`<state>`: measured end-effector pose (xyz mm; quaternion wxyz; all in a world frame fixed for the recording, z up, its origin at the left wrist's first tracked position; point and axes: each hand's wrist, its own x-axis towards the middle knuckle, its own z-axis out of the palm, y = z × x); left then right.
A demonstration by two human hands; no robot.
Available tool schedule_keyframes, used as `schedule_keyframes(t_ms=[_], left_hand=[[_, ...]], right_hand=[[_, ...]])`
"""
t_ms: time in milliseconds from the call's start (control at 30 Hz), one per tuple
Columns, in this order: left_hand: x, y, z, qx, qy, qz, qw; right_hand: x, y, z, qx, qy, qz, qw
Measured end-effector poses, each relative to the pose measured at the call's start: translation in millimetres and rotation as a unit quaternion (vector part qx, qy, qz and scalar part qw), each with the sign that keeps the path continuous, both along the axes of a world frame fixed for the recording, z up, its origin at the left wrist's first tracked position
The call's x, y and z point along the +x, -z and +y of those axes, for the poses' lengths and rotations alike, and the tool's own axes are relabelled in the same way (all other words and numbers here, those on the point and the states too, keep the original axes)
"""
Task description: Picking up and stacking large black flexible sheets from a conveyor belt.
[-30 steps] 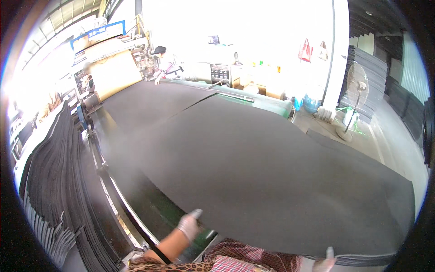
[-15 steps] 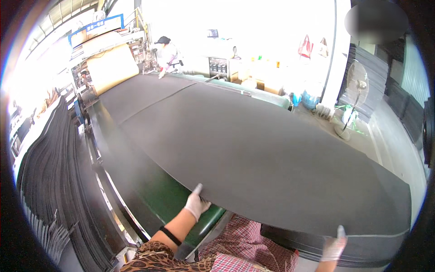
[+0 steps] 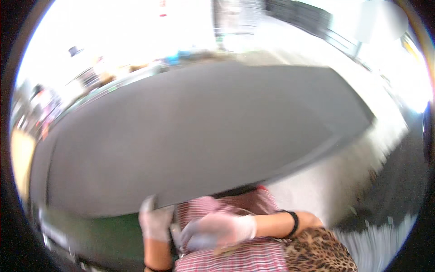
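A very large dark grey flexible sheet [image 3: 204, 136] fills the middle of the blurred picture. Its near edge runs just above my body. My left hand [image 3: 155, 221], in a pale glove, grips that near edge at the lower left, thumb on top. My right hand [image 3: 222, 229], also gloved, lies across my checked apron [image 3: 235, 258] with its fingers pointing left toward the left hand. It sits below the sheet's edge and seems apart from it. Blur hides whether it holds anything.
A green machine bed [image 3: 108, 238] shows under the sheet at the lower left. Pale floor [image 3: 335, 181] lies to the right, with dark material [image 3: 403, 177] beyond it. The bright background is smeared; a round fan shape [image 3: 385, 20] sits at the top right.
The view has swung sharply and blurred. My right hand has left the sheet's right corner and come in front of my body. My left hand still grips the near edge.
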<state>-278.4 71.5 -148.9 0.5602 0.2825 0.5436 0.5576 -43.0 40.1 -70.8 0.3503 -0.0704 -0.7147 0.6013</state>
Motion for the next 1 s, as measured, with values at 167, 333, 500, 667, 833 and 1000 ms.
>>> schedule_keyframes(t_ms=[167,333,500,667,833,1000], left_hand=[[-160.3,66.5,11.6,0.036,0.098,-0.479,0.872],[28.0,29.7,-12.4,-0.001,0.024,-0.309,0.951],[8.7,58.4,-38.2,-0.129,-0.079,-0.16,0.976],[-94.1,73.9,-27.9,-0.092,-0.12,-0.13,0.98],[-181.5,129.9,-60.1,-0.029,-0.197,-0.008,0.98],[-144.3,85.2,-81.0,0.014,-0.303,-0.114,0.946]], right_hand=[[-16.2,-141.4,-68.7,0.242,-0.125,-0.032,0.962],[43.5,-122.6,-53.2,0.197,-0.031,0.008,0.98],[94.4,-60.6,-27.5,0.144,0.013,-0.064,0.987],[182.0,124.6,53.1,0.037,0.475,-0.431,0.766],[168.6,255.7,86.6,0.194,0.314,-0.604,0.706],[186.5,277.4,99.2,0.318,0.297,-0.587,0.682]])
